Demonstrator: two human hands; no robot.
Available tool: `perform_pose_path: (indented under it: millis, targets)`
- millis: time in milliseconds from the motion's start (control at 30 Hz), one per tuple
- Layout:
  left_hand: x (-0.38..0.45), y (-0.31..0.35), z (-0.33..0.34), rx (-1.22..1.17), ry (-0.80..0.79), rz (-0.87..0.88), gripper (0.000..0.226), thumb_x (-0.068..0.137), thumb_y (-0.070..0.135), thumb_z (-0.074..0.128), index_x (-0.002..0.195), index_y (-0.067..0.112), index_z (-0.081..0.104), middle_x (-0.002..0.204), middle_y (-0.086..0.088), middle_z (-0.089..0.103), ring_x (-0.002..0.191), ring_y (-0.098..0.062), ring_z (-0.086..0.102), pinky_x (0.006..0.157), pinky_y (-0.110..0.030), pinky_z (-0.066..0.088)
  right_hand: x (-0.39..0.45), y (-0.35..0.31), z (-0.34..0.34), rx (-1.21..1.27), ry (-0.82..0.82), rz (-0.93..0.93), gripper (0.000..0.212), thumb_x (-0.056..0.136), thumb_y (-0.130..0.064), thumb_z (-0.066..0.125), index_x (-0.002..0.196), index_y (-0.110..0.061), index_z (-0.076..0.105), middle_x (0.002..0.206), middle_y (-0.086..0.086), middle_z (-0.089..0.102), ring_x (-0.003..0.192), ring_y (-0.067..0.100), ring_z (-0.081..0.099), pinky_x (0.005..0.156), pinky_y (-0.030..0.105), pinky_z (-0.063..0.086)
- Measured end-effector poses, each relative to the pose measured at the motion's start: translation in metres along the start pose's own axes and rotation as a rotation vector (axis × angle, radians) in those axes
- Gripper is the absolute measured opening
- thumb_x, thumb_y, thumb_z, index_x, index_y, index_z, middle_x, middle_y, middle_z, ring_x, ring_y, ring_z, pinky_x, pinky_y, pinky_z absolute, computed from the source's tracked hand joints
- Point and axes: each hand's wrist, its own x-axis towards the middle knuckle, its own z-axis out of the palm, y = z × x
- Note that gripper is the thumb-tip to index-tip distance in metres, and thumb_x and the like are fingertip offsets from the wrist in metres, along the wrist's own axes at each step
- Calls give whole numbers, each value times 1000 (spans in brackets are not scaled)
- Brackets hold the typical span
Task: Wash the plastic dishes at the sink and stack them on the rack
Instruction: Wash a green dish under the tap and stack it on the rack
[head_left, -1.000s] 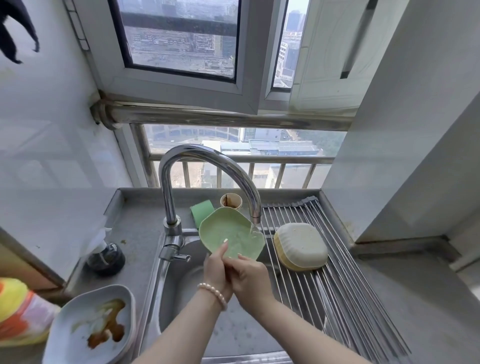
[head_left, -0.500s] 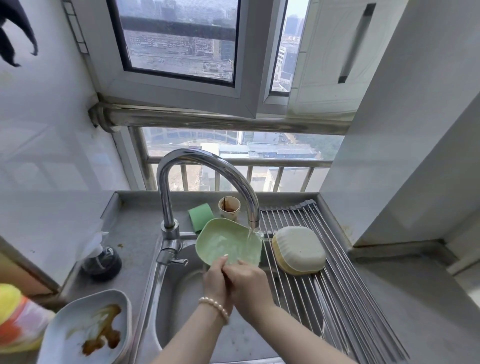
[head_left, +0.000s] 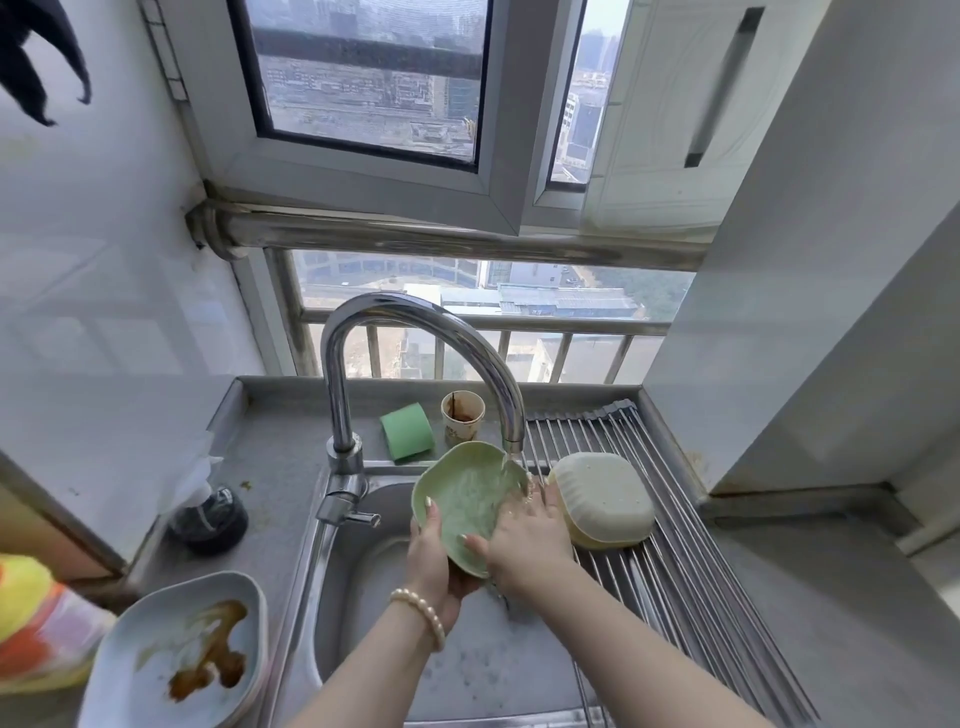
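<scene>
A green plastic dish (head_left: 465, 501) is tilted under the running faucet (head_left: 415, 338) above the sink (head_left: 353, 597). My left hand (head_left: 434, 558) grips its lower left rim, thumb on the inside. My right hand (head_left: 524, 540) lies against its right side, thumb on the inner face and fingers spread up along the rim in the water stream. A cream dish (head_left: 602, 499) rests upside down on the metal roll-up rack (head_left: 691, 566) over the sink's right half. A pale blue dish (head_left: 176, 654) smeared with brown sauce sits on the counter at lower left.
A green sponge (head_left: 407, 430) and a stained paper cup (head_left: 462, 413) stand behind the sink. A dark soap dispenser (head_left: 210, 514) sits on the left counter. A colourful cloth (head_left: 31, 623) lies at the far left edge. A wall corner rises to the right of the rack.
My right hand has slid from the dish's lower edge up along its right rim into the water. The dish has tilted a little more toward the left.
</scene>
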Motion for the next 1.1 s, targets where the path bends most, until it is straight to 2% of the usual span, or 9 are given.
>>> perform_pose_path:
  millis: [100,233,467,633,733,800,900,967,1100]
  targets:
    - [-1,3,-4,-55,-49,-39,54,99,51,33,128,11,54,108,-15,70,86,-29,70,55,-38,56,5,-6,2,70,-73,10,92,92,-69,14,150,1,-6,158,19,-6,146,32,-10,117,43,-11]
    - [-14,2,3,-68,-167,-179,60,99,55,25,123,12,60,98,-8,74,92,-24,67,68,-36,53,12,-18,4,193,-13,18,85,96,-62,16,150,-3,-11,157,17,-17,145,29,-17,117,43,-11]
    - [-8,-5,9,-235,-337,-152,62,95,65,17,136,33,50,127,10,63,119,-13,55,89,-36,46,19,-29,0,326,81,22,76,100,-50,18,149,0,-12,156,19,-21,143,29,-23,117,43,-14]
    - [0,-1,16,-409,-334,-129,75,83,79,26,132,29,52,134,10,57,130,-14,45,107,-37,33,26,-31,-2,538,16,-162,69,103,-43,21,150,-4,-11,157,13,-19,145,22,-20,114,36,-17]
    - [7,1,20,-495,-213,-47,70,91,67,32,141,20,44,147,6,44,139,-14,34,118,-34,19,22,-37,2,662,-25,-274,60,103,-26,24,151,-6,-6,159,12,-11,146,19,-13,116,32,-14]
    - [12,4,18,-486,-143,-6,59,95,58,36,136,17,49,142,5,48,136,-12,38,113,-29,26,21,-39,5,761,-47,-331,56,103,-19,23,152,-8,0,160,9,-5,147,15,-9,117,29,-12]
    - [14,9,14,-345,-104,-22,47,94,57,41,100,15,61,101,-2,63,100,-16,60,87,-29,45,21,-38,12,948,-63,-350,50,104,-20,26,152,-11,16,159,6,11,147,16,6,119,27,0]
    - [20,10,11,-210,-51,-70,56,89,65,41,91,12,60,86,-6,61,92,-21,59,89,-35,46,19,-39,16,1124,-90,-357,46,104,-19,29,149,-12,29,155,5,28,144,18,22,119,29,13]
    - [23,17,6,-85,85,-93,88,74,82,45,109,2,56,108,-13,59,107,-27,53,100,-37,39,17,-35,28,1385,-124,-320,40,99,-27,41,127,-6,59,126,8,59,120,17,52,107,33,38]
